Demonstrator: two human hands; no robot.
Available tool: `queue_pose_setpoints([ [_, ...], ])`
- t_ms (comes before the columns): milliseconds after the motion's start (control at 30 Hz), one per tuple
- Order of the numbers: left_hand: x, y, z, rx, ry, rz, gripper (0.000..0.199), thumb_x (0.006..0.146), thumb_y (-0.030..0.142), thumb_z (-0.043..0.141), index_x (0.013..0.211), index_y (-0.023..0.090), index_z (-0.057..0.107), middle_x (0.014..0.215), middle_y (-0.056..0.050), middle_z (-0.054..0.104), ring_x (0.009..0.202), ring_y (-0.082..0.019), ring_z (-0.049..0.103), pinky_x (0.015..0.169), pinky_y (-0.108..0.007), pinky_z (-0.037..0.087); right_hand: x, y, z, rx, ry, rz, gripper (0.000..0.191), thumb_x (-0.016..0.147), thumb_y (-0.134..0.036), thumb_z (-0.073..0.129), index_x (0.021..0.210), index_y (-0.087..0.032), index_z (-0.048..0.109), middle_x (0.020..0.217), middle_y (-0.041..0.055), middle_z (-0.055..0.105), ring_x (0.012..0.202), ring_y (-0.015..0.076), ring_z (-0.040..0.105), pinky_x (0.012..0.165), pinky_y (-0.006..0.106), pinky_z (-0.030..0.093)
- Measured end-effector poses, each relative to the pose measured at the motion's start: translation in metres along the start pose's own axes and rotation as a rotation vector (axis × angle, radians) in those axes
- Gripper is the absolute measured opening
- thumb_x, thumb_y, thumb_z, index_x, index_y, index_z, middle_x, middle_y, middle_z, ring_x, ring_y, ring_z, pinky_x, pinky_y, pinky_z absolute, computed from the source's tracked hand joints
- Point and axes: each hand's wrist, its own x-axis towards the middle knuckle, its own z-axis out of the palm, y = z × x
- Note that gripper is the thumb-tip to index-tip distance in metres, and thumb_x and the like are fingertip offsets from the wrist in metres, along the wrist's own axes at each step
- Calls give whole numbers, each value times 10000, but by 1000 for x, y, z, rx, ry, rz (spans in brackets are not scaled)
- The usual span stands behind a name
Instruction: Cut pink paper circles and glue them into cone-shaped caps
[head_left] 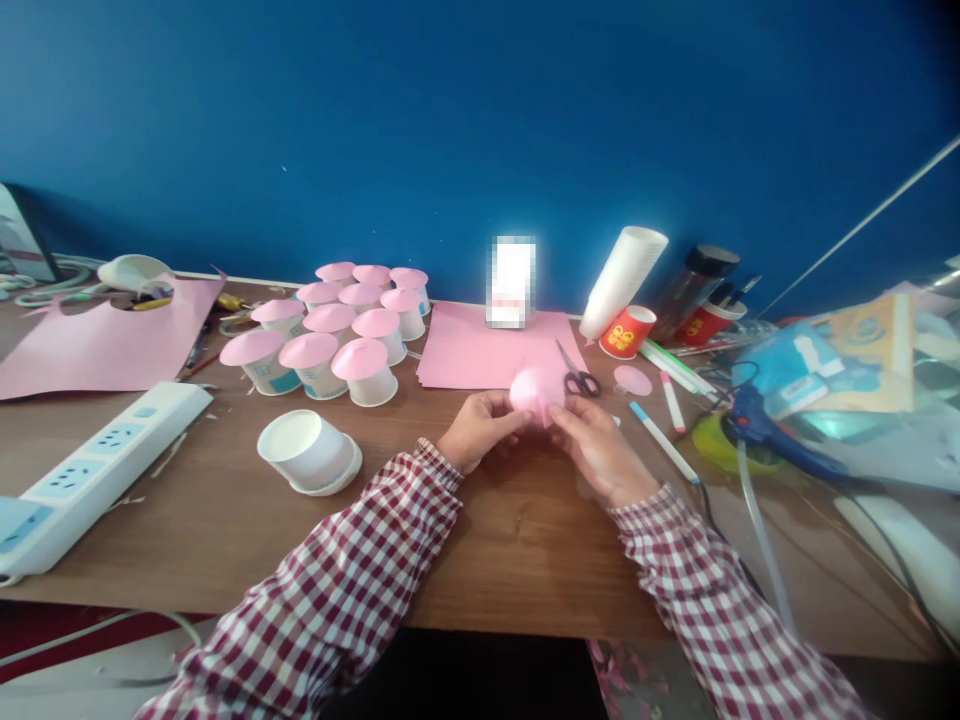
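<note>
Between my two hands is a round pink paper piece (537, 390), held up above the table just in front of the pink sheets (480, 350). My left hand (484, 428) pinches its left edge, and my right hand (600, 445) pinches the lower right edge, where the paper comes to a fold. Black-handled scissors (582, 383) lie just beyond my right hand. A pink paper disc (632, 380) rests to their right. Left of my hands, a white paper cup (304, 450) leans at a tilt in another cup.
Several cups with pink cone tops (360, 358) stand at the back left. A white power strip (105, 470) lies at the left. Stacked white cups (626, 275), a red cup (628, 332), markers (664, 442) and a blue glue gun (780, 440) are on the right.
</note>
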Motion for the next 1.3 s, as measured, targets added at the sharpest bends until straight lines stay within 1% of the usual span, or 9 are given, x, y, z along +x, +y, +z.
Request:
queue_pose_setpoints([
  [133, -1, 2, 3, -74, 7, -37, 286, 678, 328, 706, 835, 94, 649, 702, -33, 617, 542, -56, 511, 498, -177, 424, 0, 1, 2, 67, 25, 30, 226, 733, -397, 646, 815, -193, 594, 795, -5, 601, 702, 114, 551, 583, 225, 433],
  [300, -3, 4, 7, -136, -7, -49, 304, 665, 306, 720, 863, 88, 646, 747, -51, 639, 560, -55, 520, 522, -179, 423, 0, 2, 3, 117, 51, 46, 240, 690, -398, 693, 754, -191, 590, 705, -33, 579, 629, 88, 520, 540, 202, 398],
  [500, -2, 1, 9, -122, 36, -47, 309, 665, 319, 719, 853, 85, 650, 692, -43, 627, 523, -57, 507, 488, -184, 392, 0, 3, 5, 146, 75, 31, 214, 702, -376, 693, 740, -190, 594, 748, -23, 600, 678, 95, 536, 591, 216, 422],
  [633, -2, -1, 9, -147, 48, -48, 298, 654, 307, 729, 843, 88, 657, 714, -44, 636, 542, -59, 519, 515, -189, 403, 0, 4, 6, 148, 74, 28, 213, 698, -369, 698, 746, -188, 595, 741, -26, 603, 672, 93, 539, 586, 216, 420],
  [767, -3, 1, 10, -201, 20, -59, 289, 662, 283, 725, 873, 95, 660, 774, -57, 658, 567, -59, 539, 551, -197, 420, 0, 4, 8, 140, 93, 28, 238, 685, -383, 704, 741, -182, 587, 694, -30, 600, 614, 85, 530, 544, 208, 408],
  [967, -4, 2, 11, -249, -18, -71, 317, 672, 270, 722, 927, 101, 641, 809, -65, 664, 592, -65, 563, 559, -197, 427, 1, 3, 10, 128, 144, 4, 272, 659, -385, 721, 744, -181, 563, 667, -31, 607, 568, 84, 531, 515, 208, 402],
  [1100, -3, 1, 13, -267, -2, -72, 394, 666, 243, 730, 1002, 103, 579, 847, -72, 654, 656, -86, 591, 575, -196, 437, 1, 4, 12, 131, 163, -23, 269, 673, -367, 716, 774, -181, 550, 667, -25, 621, 571, 90, 544, 517, 210, 406],
  [1233, -3, 1, 15, -284, 29, -53, 574, 649, 205, 745, 1147, 137, 466, 883, -67, 646, 714, -110, 609, 583, -198, 442, 0, 5, 15, 127, 199, -58, 268, 680, -366, 713, 778, -187, 539, 654, -28, 618, 577, 108, 560, 523, 227, 419],
  [1300, -3, 1, 17, -301, 42, -32, 635, 634, 175, 753, 1179, 144, 428, 898, -65, 643, 729, -114, 611, 608, -207, 453, 0, 5, 16, 116, 212, -76, 267, 680, -365, 715, 762, -189, 532, 636, -33, 609, 565, 110, 557, 525, 234, 424],
])
